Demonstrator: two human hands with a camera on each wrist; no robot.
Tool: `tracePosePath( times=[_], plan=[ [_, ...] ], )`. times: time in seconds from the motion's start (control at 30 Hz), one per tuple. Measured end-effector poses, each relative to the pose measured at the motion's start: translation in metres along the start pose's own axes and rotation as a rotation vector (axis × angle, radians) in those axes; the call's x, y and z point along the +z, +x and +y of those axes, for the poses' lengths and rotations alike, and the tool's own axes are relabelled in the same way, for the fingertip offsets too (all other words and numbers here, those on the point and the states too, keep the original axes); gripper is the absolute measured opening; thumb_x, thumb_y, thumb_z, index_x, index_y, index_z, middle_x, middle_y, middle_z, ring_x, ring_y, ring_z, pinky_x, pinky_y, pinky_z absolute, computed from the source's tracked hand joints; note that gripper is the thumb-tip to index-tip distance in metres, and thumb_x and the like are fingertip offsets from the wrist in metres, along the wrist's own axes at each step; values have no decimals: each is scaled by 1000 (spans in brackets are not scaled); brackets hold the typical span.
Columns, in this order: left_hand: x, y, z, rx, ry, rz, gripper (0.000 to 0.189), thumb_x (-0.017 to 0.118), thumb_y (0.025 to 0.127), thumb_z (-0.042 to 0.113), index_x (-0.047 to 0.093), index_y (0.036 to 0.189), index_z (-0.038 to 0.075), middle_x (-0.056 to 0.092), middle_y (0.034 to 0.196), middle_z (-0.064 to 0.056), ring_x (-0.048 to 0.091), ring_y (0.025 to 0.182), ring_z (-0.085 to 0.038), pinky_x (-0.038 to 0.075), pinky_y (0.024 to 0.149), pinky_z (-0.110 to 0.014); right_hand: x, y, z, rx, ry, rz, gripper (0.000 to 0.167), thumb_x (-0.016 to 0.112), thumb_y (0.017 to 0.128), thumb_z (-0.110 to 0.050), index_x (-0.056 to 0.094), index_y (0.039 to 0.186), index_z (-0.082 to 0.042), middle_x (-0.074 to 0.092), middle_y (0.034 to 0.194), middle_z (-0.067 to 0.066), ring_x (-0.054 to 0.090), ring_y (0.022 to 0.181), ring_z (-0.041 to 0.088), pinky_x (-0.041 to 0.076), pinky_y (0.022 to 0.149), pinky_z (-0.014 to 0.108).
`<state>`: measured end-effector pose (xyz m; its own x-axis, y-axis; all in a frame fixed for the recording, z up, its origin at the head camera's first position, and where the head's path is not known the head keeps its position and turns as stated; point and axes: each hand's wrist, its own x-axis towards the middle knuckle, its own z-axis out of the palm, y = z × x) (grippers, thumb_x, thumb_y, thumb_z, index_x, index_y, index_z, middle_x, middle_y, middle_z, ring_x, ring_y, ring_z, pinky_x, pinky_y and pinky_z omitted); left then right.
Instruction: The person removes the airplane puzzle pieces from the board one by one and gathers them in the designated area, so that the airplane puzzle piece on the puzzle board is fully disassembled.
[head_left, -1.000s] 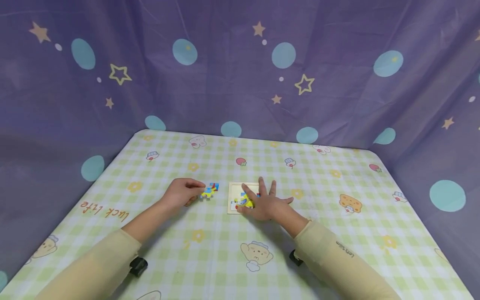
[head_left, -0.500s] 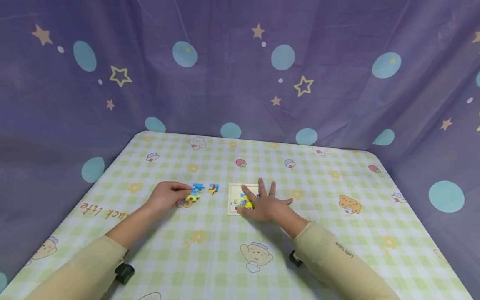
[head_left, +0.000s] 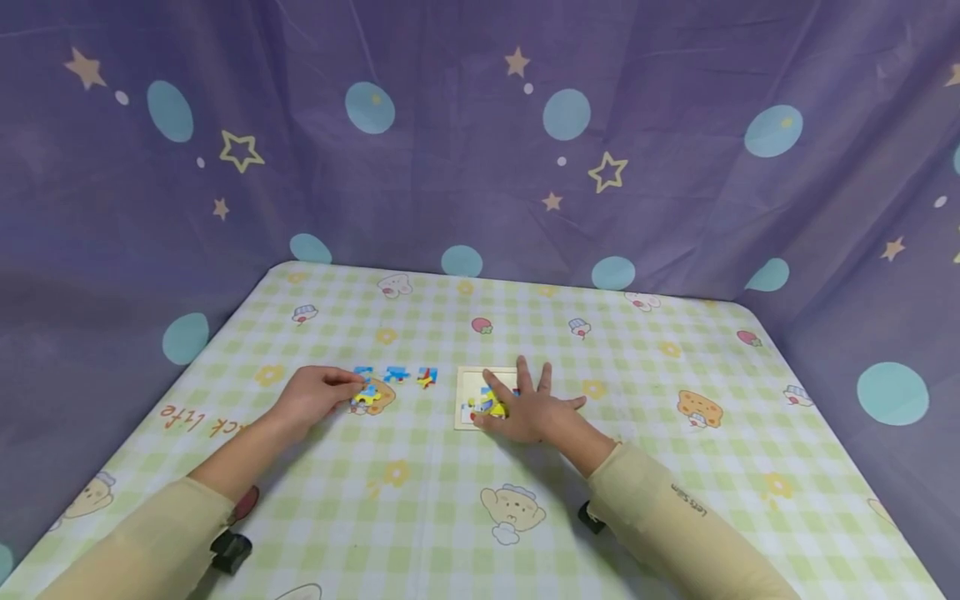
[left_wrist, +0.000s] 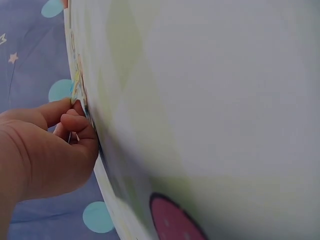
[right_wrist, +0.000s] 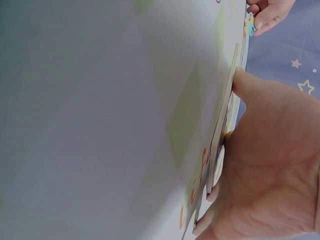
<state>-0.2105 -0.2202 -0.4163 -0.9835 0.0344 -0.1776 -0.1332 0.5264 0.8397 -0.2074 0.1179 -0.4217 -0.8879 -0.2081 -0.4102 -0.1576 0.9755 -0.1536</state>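
Observation:
My left hand [head_left: 313, 399] pinches a yellow and blue jigsaw piece [head_left: 367, 393] between thumb and fingertips, a little above the table. Three loose pieces lie in a row beyond it: a blue one [head_left: 363, 371], another blue one [head_left: 396, 374] and a red, yellow and blue one [head_left: 427, 377]. To their right is a shallow wooden puzzle tray [head_left: 460, 398] with some joined pieces [head_left: 491, 403] inside, partly covered. Fingers spread, my right hand [head_left: 529, 412] rests over the tray's right side. In the right wrist view its thumb [right_wrist: 245, 82] touches the tray edge.
A green and white checked cloth [head_left: 637, 500] with printed cartoons covers the table. Behind it hangs a purple curtain [head_left: 465, 167] with stars and dots. Dark wrist cameras sit under both sleeves, low over the cloth.
My left hand has moved left with the pinched piece, uncovering the blue loose pieces in the row. The right hand has stayed spread over the tray.

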Motion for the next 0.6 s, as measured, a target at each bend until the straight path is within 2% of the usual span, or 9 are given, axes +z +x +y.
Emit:
tracePosePath(
  times=[0.2,0.43,0.6],
  plan=[
    [-1,-1,-2,-6,21,-4,27,66,100,17,71,119,-2,65,89,-5,51,70,-17,45,59,-29,-5,-9,-4,-9,11,-3,82,33,91,-83,0,159,-51,-19,167,11,-14,148,50,15,85,92],
    [-4,-1,-2,-21,44,10,27,64,100,16,71,120,-2,67,103,-11,53,74,-18,47,59,-29,-5,-7,-3,-10,0,6,82,33,91,-83,0,159,-51,-18,167,10,-14,148,49,15,85,92],
    [-4,1,-2,-24,50,19,26,62,101,14,70,120,-2,65,100,-10,51,70,-17,47,58,-29,-7,-9,-3,-11,4,1,82,33,91,-82,1,159,-50,-18,167,10,-14,148,49,15,85,92]
  ],
)
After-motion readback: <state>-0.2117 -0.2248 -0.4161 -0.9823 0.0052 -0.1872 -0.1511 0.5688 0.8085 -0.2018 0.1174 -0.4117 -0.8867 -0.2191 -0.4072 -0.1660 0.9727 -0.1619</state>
